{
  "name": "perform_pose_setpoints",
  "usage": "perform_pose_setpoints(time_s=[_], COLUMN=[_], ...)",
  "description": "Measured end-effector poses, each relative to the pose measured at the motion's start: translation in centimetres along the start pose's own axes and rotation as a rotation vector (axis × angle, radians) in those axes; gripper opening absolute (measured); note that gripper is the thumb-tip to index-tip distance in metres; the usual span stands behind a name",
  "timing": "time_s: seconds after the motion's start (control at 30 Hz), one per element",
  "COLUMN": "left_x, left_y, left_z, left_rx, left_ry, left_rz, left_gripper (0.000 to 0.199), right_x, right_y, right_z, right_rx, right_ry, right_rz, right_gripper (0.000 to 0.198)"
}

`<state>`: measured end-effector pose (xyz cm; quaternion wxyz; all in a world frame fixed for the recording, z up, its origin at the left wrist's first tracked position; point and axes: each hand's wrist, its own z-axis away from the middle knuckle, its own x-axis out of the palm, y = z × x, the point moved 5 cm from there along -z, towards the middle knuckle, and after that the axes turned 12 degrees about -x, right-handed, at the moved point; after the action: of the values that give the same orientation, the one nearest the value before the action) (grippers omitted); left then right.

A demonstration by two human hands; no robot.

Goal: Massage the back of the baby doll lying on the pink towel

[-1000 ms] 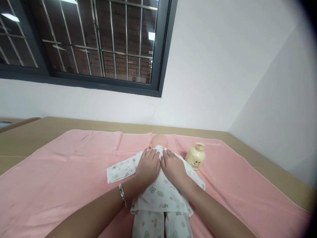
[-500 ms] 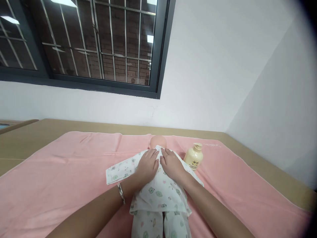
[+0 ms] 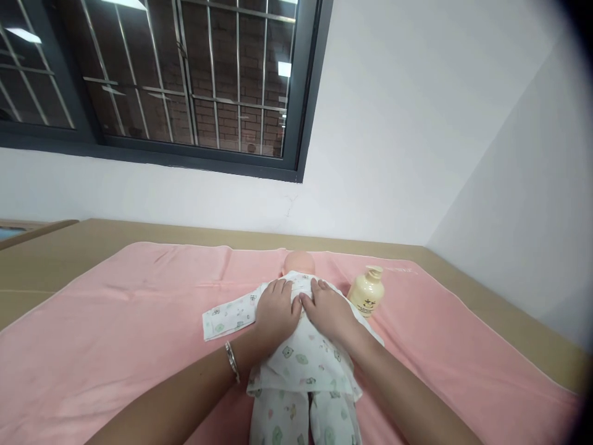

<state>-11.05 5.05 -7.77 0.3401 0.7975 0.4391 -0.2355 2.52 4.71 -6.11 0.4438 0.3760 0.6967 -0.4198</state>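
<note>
A baby doll (image 3: pixel 299 262) lies stretched out, head at the far end, on a pink sheet (image 3: pixel 152 334). It wears a white printed top (image 3: pixel 308 361) and matching trousers (image 3: pixel 280 415); its face is not visible. My left hand (image 3: pixel 278 314), with a silver bangle at the wrist, rests flat on the left of the doll's upper body. On the other side my right hand (image 3: pixel 330 308) lies flat too, fingers pointing toward the head. The two thumbs almost meet in the middle. Both hands are open and grip nothing.
A cream pump bottle (image 3: pixel 367 293) stands on the sheet just right of the doll. One sleeve (image 3: pixel 229 317) reaches out to the left. The tan table edge (image 3: pixel 194 231) runs along a white wall, below a barred window (image 3: pixel 208 80).
My fingertips have slid outward from the middle of the doll's upper body, and the thumbs have come closer together. The view has shifted slightly.
</note>
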Motion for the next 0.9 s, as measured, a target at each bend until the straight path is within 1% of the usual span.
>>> perform_pose_setpoints(time_s=[0.1, 0.17, 0.27, 0.37, 0.53, 0.73, 0.83, 0.9], left_x=[0.6, 1.0, 1.7, 1.9, 1.7, 2.0, 2.2, 2.2], left_y=[-0.4, -0.8, -1.4, -1.6, -1.6, -1.9, -2.1, -2.3], left_z=[0.0, 0.0, 0.0, 0.0, -0.1, 0.0, 0.1, 0.1], left_rx=[-0.029, -0.050, -0.082, -0.109, -0.107, -0.111, -0.144, -0.166], left_ry=[-0.047, -0.071, -0.117, -0.147, -0.143, -0.142, -0.146, -0.140], left_rz=[0.007, 0.030, 0.083, 0.113, 0.134, 0.190, 0.226, 0.256], left_gripper=[0.036, 0.040, 0.043, 0.044, 0.044, 0.043, 0.043, 0.042], right_x=[0.9, 1.4, 1.8, 1.9, 1.7, 2.0, 2.1, 1.8], right_y=[0.8, 1.1, 1.1, 1.0, 0.8, 0.9, 1.2, 1.2], right_z=[-0.5, -0.8, -0.9, -0.9, -0.9, -0.8, -0.8, -0.7], right_rx=[-0.043, -0.066, -0.058, -0.056, -0.085, -0.074, -0.052, -0.053], right_ry=[-0.025, 0.002, 0.061, 0.077, 0.095, 0.124, 0.154, 0.175], right_rz=[-0.072, -0.078, -0.054, -0.052, -0.055, -0.063, -0.120, -0.197], right_gripper=[0.066, 0.065, 0.062, 0.061, 0.059, 0.057, 0.055, 0.054])
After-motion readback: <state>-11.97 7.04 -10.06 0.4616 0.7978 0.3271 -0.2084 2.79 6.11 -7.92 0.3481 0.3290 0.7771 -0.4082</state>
